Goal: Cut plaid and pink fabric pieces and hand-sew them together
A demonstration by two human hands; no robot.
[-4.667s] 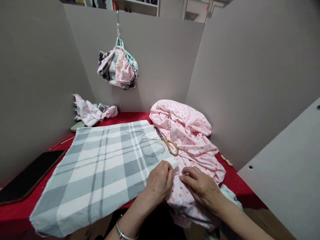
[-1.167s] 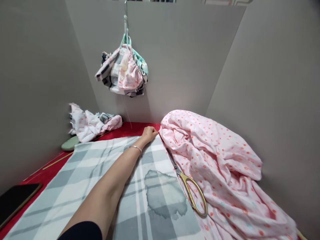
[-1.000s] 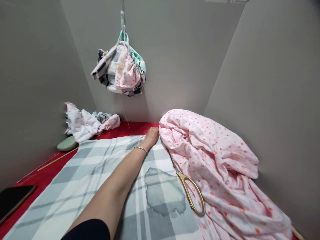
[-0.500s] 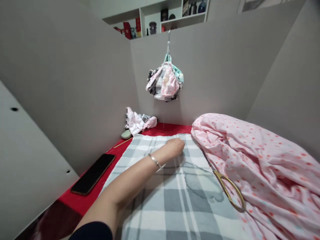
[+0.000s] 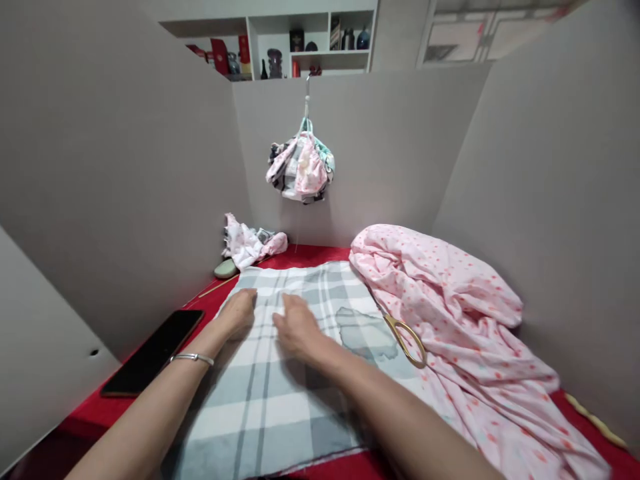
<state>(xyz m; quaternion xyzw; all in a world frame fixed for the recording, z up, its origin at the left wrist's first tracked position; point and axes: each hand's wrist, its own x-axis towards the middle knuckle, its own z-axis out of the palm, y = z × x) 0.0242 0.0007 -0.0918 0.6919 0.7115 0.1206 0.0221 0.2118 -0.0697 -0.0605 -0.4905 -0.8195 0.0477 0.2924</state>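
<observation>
**Left hand [image 5: 236, 313] and right hand [image 5: 299, 327] flat on a grey plaid cloth [image 5: 280, 407]**

The cloth lies spread on the red tabletop [image 5: 310, 255], its broad grey and white checks crossed by thin darker stripes. It sits mostly flat, with a slightly uneven near edge, and an irregular dark damp patch [image 5: 365, 333] marks its right side. Both hands rest palm down on its middle, a little apart. The fingers of each hand lie close together and flat, clamped on nothing. A metal bangle [image 5: 191, 359] circles the left wrist.

Gold-handled scissors [image 5: 405, 340] lie along the cloth's right edge, against a heaped pink polka-dot fabric [image 5: 440, 313]. To the left, a black phone [image 5: 153, 343] lies on the tabletop near the cloth. Farther back are a crumpled pink-and-grey fabric [image 5: 253, 245] and a pale green oval object [image 5: 226, 269]. A bundle of fabric pieces [image 5: 300, 167] hangs from a hook on the grey partition [image 5: 390, 167], below a shelf [image 5: 310, 52] of ornaments.
</observation>
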